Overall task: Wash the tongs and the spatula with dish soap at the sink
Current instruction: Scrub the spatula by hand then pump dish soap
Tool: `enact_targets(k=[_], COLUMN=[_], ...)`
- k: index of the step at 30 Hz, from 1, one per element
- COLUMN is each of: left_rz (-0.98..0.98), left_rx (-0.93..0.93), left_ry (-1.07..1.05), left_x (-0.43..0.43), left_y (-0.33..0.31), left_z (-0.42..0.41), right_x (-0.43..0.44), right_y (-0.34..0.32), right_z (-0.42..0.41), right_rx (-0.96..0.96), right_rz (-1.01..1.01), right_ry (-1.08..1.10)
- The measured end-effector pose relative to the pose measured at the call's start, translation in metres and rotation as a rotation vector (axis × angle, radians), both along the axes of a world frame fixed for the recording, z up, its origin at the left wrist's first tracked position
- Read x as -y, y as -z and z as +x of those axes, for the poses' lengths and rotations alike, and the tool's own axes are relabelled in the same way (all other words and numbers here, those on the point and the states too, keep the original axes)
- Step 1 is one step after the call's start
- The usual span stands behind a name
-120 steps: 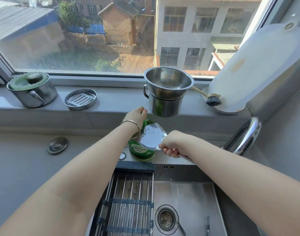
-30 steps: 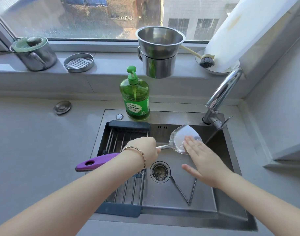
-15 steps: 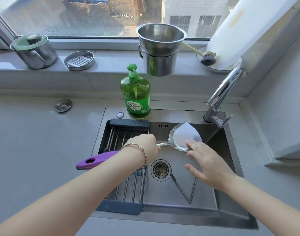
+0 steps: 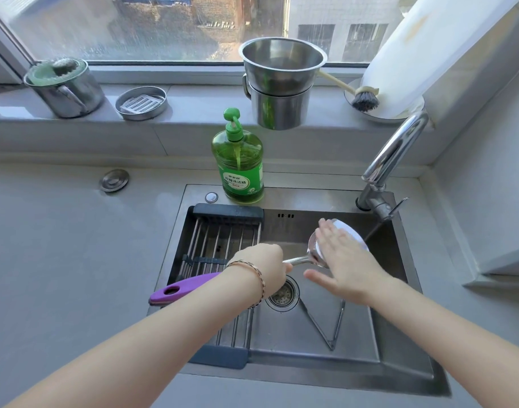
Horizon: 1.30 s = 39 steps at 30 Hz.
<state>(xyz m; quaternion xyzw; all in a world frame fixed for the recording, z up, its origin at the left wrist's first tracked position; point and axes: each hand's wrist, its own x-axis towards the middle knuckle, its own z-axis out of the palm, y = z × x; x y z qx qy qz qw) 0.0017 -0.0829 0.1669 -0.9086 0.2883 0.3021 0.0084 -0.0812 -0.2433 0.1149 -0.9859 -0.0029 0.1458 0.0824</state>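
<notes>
Two utensils need washing, and by the look of it only the first is under way. Set into the grey desk [image 4: 61,245], the steel sink [image 4: 311,198] has a roll-up drying rack [image 4: 220,240] across its left half. On the sink's back rim, just behind the rack, the green dish soap bottle [image 4: 242,166] stands upright, nobody touching it. The spatula [image 4: 187,285] is held roughly level over the basin, purple handle above the rack, blade toward the faucet [image 4: 396,151]. The tongs [image 4: 315,323] lie spread in a V on the basin floor beside the drain, seemingly unwashed; they, and rinsing, are probably left to do. Whether the white on the blade is suds or glare cannot be told. The left hand [image 4: 264,266] is wrapped round the spatula's metal neck, knuckles up. The right hand [image 4: 343,260] lies flat on the blade, fingers straight, thumb spread, apparently rubbing it.
</notes>
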Motion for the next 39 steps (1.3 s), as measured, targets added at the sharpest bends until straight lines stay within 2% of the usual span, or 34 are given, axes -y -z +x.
enact_targets(k=[3, 5, 6, 8, 10, 11, 12, 14, 16, 19, 21, 23, 25, 28, 31, 33, 36, 39], left_rz=[0.003, -0.032, -0.051, -0.074, -0.096, -0.117, -0.146, -0.218, -0.267, -0.276, -0.294, -0.353, -0.404, -0.338, -0.27, -0.219, -0.202, -0.203], left_rx=[-0.016, -0.016, -0.018, -0.029, -0.054, -0.075, -0.104, -0.163, -0.186, -0.189, -0.217, -0.316, -0.415, -0.42, -0.591, -0.597, -0.492, -0.484], left_ry=[-0.029, -0.073, -0.097, -0.131, -0.172, -0.204, -0.24, -0.294, -0.303, -0.238, -0.182, -0.179, -0.211, -0.218, -0.345, -0.352, -0.374, -0.418], left_x=[-0.001, -0.003, -0.004, -0.002, 0.002, 0.003, 0.003, 0.004, 0.007, 0.015, 0.019, 0.02, 0.016, 0.007, -0.01, -0.016, -0.014, -0.012], left_y=[0.004, 0.007, 0.008, 0.01, 0.013, 0.016, 0.017, 0.021, 0.023, 0.023, 0.02, 0.018, 0.017, 0.018, 0.02, 0.02, 0.022, 0.025], left_z=[-0.001, 0.001, 0.002, 0.004, 0.004, 0.004, 0.004, 0.004, 0.002, -0.005, -0.012, -0.016, -0.017, -0.017, -0.022, -0.026, -0.027, -0.026], right_x=[-0.017, -0.001, 0.008, 0.007, -0.013, -0.024, -0.035, -0.042, -0.043, -0.045, -0.041, -0.037, -0.03, -0.02, -0.01, -0.01, -0.045, -0.072], right_y=[-0.005, 0.003, 0.006, 0.009, 0.012, 0.009, 0.005, 0.005, 0.007, 0.0, -0.008, -0.016, -0.019, -0.021, -0.021, -0.018, -0.009, -0.004], right_z=[-0.009, -0.007, -0.005, -0.009, -0.02, -0.025, -0.027, -0.023, -0.012, 0.007, 0.022, 0.033, 0.038, 0.039, 0.037, 0.034, 0.026, 0.019], right_rx=[-0.095, 0.097, 0.174, 0.161, 0.034, 0.017, 0.07, 0.296, 0.263, 0.214, 0.272, 0.312, 0.337, 0.415, 0.537, 0.576, 0.427, 0.265], right_rz=[0.126, 0.005, -0.046, -0.01, 0.265, 0.468, 0.7, 1.085, 1.408, 1.962, 2.171, 2.217, 2.171, 2.226, 2.265, 2.25, 2.135, 2.07], right_ry=[-0.136, -0.104, -0.016, 0.004, -0.047, 0.02, 0.185, 0.708, 1.144, 1.315, 1.426, 1.592, 1.699, 1.789, 1.87, 1.886, 1.781, 1.667])
